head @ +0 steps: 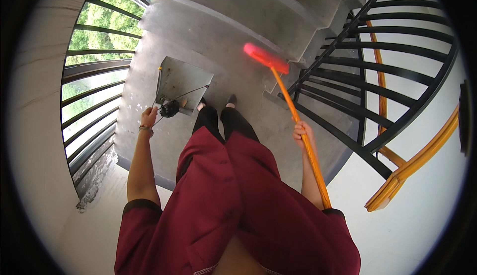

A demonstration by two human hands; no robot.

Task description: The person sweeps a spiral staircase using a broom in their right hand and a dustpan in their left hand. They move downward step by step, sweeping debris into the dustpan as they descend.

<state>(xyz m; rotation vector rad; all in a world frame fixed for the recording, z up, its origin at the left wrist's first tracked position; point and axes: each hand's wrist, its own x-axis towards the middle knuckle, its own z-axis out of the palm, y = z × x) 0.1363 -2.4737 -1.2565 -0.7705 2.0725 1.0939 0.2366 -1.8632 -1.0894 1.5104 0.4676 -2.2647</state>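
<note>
My right hand (303, 135) grips the orange, wood-patterned handle of a broom (283, 81). Its red-pink head (266, 58), slightly blurred, is over the landing floor close to the lowest step and the railing's foot. On the left, my left hand (148, 118) is closed around the thin handle of a metal dustpan (186, 74). The pan lies left of my feet, its wide edge toward the upper right. Inside are dark specks and a brown dry leaf (184, 103). A crumpled black bundle (170, 108), perhaps plastic, is at the handle beside my fingers.
Concrete stairs (238, 18) rise ahead of the grey landing (156, 152). Black metal railings (372, 77) with a wooden handrail (428, 152) border the right. A barred window (100, 77) is at left, with peeling wall paint (98, 176) below it.
</note>
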